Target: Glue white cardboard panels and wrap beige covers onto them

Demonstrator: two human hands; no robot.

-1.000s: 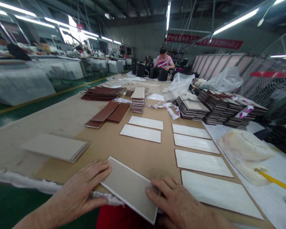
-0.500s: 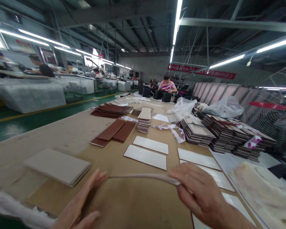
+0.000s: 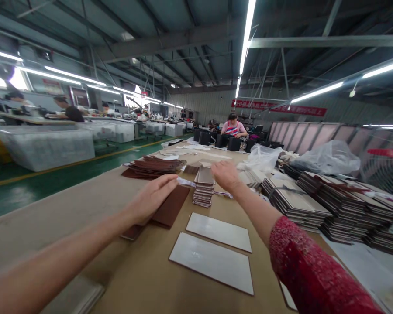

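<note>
My right hand [image 3: 226, 175] reaches to the stack of thin beige panels [image 3: 203, 194] in the middle of the table. Its fingers curl at the right edge of the top panel [image 3: 205, 175]. My left hand [image 3: 155, 196] hovers above the flat brown pieces [image 3: 173, 208], fingers stretched out and holding nothing. In front of the stack lie two white-faced panels with dark edges, a farther one [image 3: 218, 231] and a nearer one [image 3: 212, 262]. Part of the brown pieces is hidden under my left hand and forearm.
A pile of brown sheets [image 3: 153, 167] lies behind my left hand. Tied stacks of panels [image 3: 294, 203] and clear plastic bags [image 3: 265, 158] line the right side. Beige panels [image 3: 81, 296] lie at the lower left. Across the table, a person [image 3: 233, 126] sits behind black items.
Both hands have moved forward from the near edge. The panel held up by my right hand has gone to the stack; my left hand now sits over the brown pieces. The view has shifted.
</note>
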